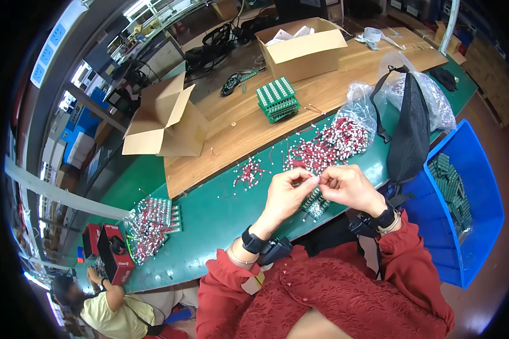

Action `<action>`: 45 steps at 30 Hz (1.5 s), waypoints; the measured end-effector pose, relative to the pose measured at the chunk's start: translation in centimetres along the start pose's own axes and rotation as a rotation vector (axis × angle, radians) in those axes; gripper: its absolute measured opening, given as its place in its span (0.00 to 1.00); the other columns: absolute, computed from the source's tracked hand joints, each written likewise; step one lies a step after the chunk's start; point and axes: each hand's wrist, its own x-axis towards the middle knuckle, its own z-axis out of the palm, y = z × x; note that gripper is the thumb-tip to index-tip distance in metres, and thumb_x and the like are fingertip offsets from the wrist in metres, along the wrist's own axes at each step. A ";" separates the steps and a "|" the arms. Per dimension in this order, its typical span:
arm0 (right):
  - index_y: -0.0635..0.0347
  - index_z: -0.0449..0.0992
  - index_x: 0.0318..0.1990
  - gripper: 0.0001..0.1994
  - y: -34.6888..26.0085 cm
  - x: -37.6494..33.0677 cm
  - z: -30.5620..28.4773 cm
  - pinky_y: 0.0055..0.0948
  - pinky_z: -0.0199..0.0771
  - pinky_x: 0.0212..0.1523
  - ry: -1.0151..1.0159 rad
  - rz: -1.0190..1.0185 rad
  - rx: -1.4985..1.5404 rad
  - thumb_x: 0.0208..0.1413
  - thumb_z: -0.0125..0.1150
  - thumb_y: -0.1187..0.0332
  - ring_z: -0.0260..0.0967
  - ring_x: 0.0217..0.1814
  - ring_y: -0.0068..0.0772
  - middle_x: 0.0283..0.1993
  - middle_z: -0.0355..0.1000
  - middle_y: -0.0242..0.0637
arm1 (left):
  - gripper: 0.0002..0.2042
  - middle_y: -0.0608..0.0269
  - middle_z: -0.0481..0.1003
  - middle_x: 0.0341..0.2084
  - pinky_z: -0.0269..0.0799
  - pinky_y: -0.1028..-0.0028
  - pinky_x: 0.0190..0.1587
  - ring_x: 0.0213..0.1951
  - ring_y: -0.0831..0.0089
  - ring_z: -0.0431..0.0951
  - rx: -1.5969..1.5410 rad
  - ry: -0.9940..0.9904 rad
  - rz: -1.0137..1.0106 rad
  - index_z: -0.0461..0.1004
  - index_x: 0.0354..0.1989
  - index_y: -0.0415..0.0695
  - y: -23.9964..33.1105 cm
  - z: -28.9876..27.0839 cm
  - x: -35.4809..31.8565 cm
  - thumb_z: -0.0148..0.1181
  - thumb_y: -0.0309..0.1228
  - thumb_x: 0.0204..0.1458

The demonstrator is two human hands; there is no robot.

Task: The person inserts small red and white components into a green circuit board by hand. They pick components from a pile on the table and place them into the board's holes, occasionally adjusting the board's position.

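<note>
My left hand (pixel 290 193) and my right hand (pixel 352 186) meet fingertip to fingertip over the near edge of the green table. Both are closed in a pinch; a speck of white shows between them, too small to name. Right below the fingers lies a green circuit board (pixel 315 210) with white connectors, partly covered by my hands. Just beyond spreads a pile of short red wires with white plugs (pixel 311 153), spilling from a clear plastic bag (pixel 363 101). A smaller heap of the same wires (pixel 249 173) sits to the left.
Stacked circuit boards (pixel 278 99) stand on a wooden board (pixel 232 138) between two cardboard boxes (pixel 305 53). A blue bin (pixel 464 214) with boards is at right, beside a black bag (pixel 410 133). Another person (pixel 116 305) sits at far left near more wires (pixel 150 229).
</note>
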 end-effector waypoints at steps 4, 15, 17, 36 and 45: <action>0.61 0.75 0.27 0.04 0.7 -0.1 0.7 0.30 0.69 0.24 -0.020 -0.158 -0.127 0.44 0.63 0.72 0.71 0.23 0.36 0.24 0.71 0.37 | 0.06 0.67 0.75 0.23 0.71 0.80 0.31 0.26 0.81 0.73 -0.147 -0.142 -0.177 0.76 0.31 0.39 0.5 -0.8 0.0 0.63 0.29 0.52; 0.65 0.79 0.33 0.05 1.1 -0.1 1.5 0.15 0.58 0.22 0.023 0.368 0.851 0.52 0.64 0.73 0.61 0.22 0.13 0.25 0.71 0.27 | 0.08 0.60 0.77 0.30 0.76 0.78 0.35 0.31 0.76 0.78 -0.352 -0.083 -0.181 0.74 0.41 0.36 0.0 -0.2 -1.4 0.55 0.26 0.58; 0.65 0.79 0.33 0.04 1.2 -0.2 1.9 0.15 0.59 0.22 0.033 0.373 0.893 0.52 0.63 0.73 0.62 0.22 0.13 0.26 0.72 0.28 | 0.08 0.59 0.77 0.30 0.77 0.78 0.35 0.30 0.75 0.78 -0.489 -0.075 -0.232 0.74 0.41 0.35 -0.2 -0.1 -1.7 0.55 0.27 0.57; 0.65 0.77 0.30 0.04 0.2 0.2 3.5 0.18 0.69 0.25 0.092 0.016 0.130 0.44 0.64 0.78 0.70 0.29 0.20 0.29 0.72 0.33 | 0.06 0.60 0.78 0.29 0.75 0.78 0.34 0.27 0.76 0.77 -0.114 0.140 -0.039 0.75 0.38 0.36 -3.0 -0.4 -3.0 0.59 0.25 0.53; 0.65 0.76 0.29 0.03 2.9 0.9 3.9 0.17 0.68 0.25 -0.052 0.167 0.058 0.45 0.62 0.78 0.68 0.27 0.16 0.28 0.70 0.32 | 0.16 0.64 0.73 0.31 0.69 0.68 0.40 0.36 0.63 0.70 0.834 0.109 0.668 0.76 0.44 0.46 -5.1 -3.5 -3.9 0.64 0.26 0.44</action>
